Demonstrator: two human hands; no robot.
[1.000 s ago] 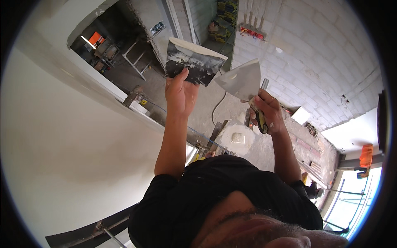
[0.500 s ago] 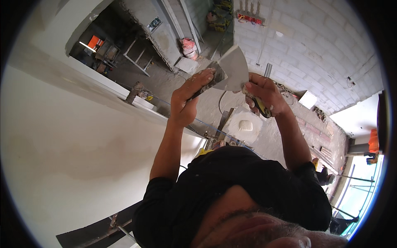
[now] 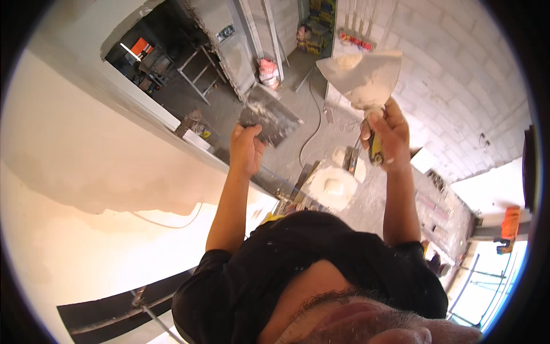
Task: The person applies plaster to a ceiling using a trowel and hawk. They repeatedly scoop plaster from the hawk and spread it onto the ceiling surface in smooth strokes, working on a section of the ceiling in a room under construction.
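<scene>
My right hand (image 3: 388, 137) is closed on the yellow-and-black handle of a wide putty knife (image 3: 366, 77). Its flared blade points up and carries pale plaster. My left hand (image 3: 247, 148) grips one edge of a dark, flat rectangular metal plate (image 3: 274, 114), thumb on top, with smears of plaster across its face. A gap separates the two tools. Below and between my hands, a white plaster-covered surface (image 3: 315, 192) bears a pale mound, and a trowel-like tool (image 3: 351, 160) lies at its far right edge.
At left runs a large, partly damp plastered wall (image 3: 74, 166). Bare block wall (image 3: 447, 74) rises on the right. Farther off are a stepladder (image 3: 201, 74), a pink-and-white sack (image 3: 268, 73) and a cable (image 3: 312, 126) on the floor. Scaffold poles (image 3: 481, 275) show lower right.
My hands have moved apart. The putty knife has come away from the plate to the right, its blade now upward. The plate has turned its face into view.
</scene>
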